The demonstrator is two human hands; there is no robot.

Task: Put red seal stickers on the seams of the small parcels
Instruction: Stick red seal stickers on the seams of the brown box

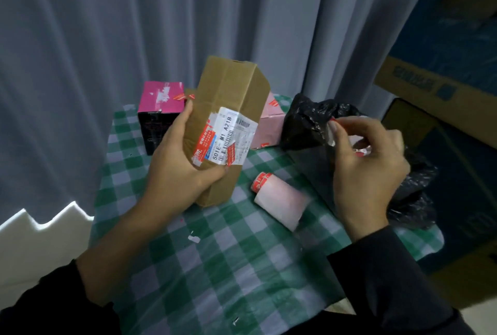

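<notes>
Over checked cloth (pixel 215 259), left fingers (pixel 188 115) grip parcel (pixel 228 87) marked A21B; right fingers (pixel 339 133) pinch sticker (pixel 333 119)

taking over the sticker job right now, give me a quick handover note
Left hand grips the brown cardboard parcel, tilted over the green-checked tablecloth.
Right hand pinches a small red-and-white sticker piece near the crumpled black plastic bag.
The pale roll of red seal stickers lies on the cloth right of the parcel.
Done: the magenta-and-black box and the pale pink box behind show red stickers; the parcel has one by its white label.
Left: its upper taped seam looks bare, likely the next spot.
</notes>
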